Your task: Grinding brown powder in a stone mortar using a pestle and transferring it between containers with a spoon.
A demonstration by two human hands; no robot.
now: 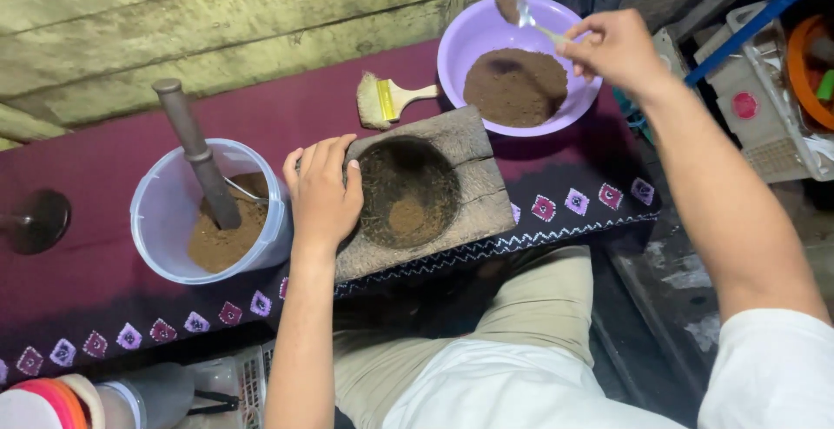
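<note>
Above purple bowl (486, 34) — heaped spoon (519, 10) (brown powder) — right hand (612, 47).

A dark maroon cloth with a woven border of small pink and purple diamonds (104, 168) covers the low work surface. Behind the cloth rises a wall of weathered, greenish wooden planks (217, 21). To the right of the cloth lies a dark, stained floor (678, 281), beyond it a pale plastic crate (773, 125).
</note>
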